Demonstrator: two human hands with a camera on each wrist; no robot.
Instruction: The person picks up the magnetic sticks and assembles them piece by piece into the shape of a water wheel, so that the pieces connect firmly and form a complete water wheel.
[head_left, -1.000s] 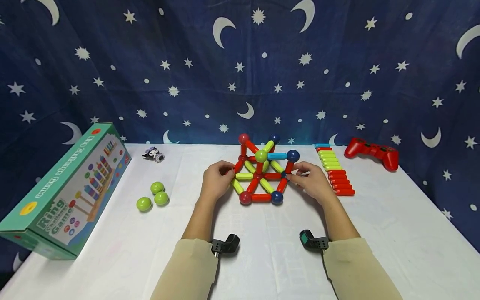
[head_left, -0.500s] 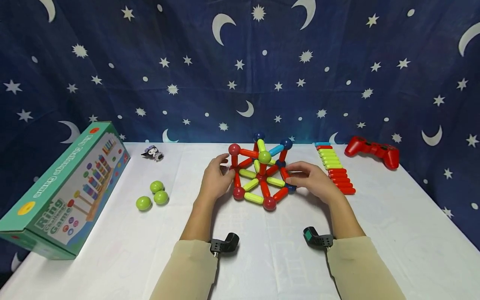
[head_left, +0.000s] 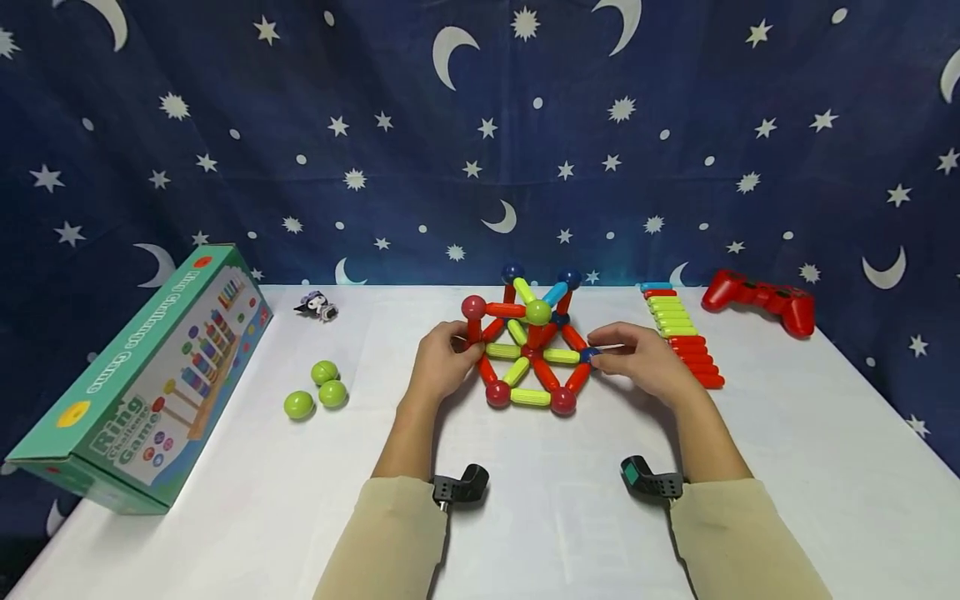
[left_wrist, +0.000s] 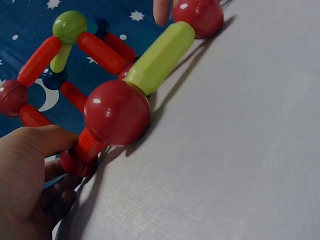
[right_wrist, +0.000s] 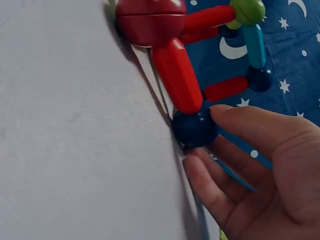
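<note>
In the head view, a magnetic ball-and-stick structure (head_left: 528, 353) stands mid-table. Red, yellow-green and blue sticks join red, blue and green balls into a spoked base, with uprights carrying a raised part. A green ball (head_left: 538, 312) tops the central upright. At the left corner, my left hand (head_left: 444, 360) pinches a red ball (left_wrist: 79, 165), its thumb against the adjoining red stick (left_wrist: 90, 144). On the opposite side, my right hand (head_left: 643, 360) holds a blue ball (right_wrist: 195, 128) between thumb and fingers. Some far-side joints are hidden behind nearer pieces.
Loose sticks (head_left: 690, 350) lie in a column at right, beside a red game controller (head_left: 759, 302). Three green balls (head_left: 298, 405) and a small figurine (head_left: 317, 306) sit at left. A green game box (head_left: 150, 375) stands at the left edge. A starry cloth (head_left: 480, 142) hangs behind.
The structure has turned counterclockwise as seen from above: the blue ball from its front right is now at the right corner. My right hand has shifted slightly right; both hands still touch the structure.
</note>
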